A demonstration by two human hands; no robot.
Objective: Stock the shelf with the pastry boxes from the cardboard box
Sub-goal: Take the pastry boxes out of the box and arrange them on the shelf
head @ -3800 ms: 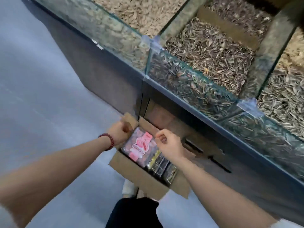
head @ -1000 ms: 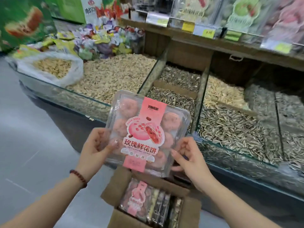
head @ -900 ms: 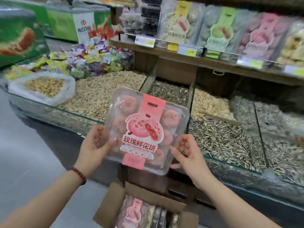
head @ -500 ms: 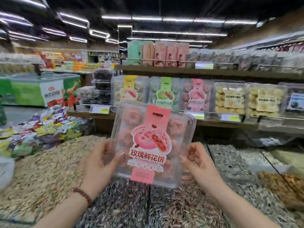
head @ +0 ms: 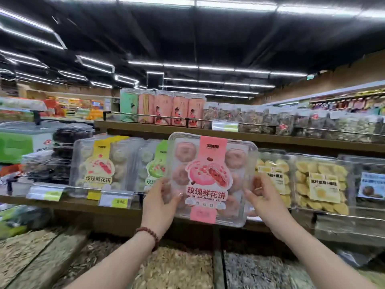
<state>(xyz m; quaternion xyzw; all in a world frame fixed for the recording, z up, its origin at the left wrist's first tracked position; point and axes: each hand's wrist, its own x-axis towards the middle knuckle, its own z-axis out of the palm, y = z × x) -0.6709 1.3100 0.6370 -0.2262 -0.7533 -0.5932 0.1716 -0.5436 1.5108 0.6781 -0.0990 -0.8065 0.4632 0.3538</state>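
Both hands gripping 1 pink pastry box (head: 210,180) upright, left hand (head: 159,203) & right hand (head: 263,200) on its sides, hovering just in front of the shelf (head: 68,205) btwn green-label & yellow packs; not placed yet, cardboard box not in view, so remaining stock unknown
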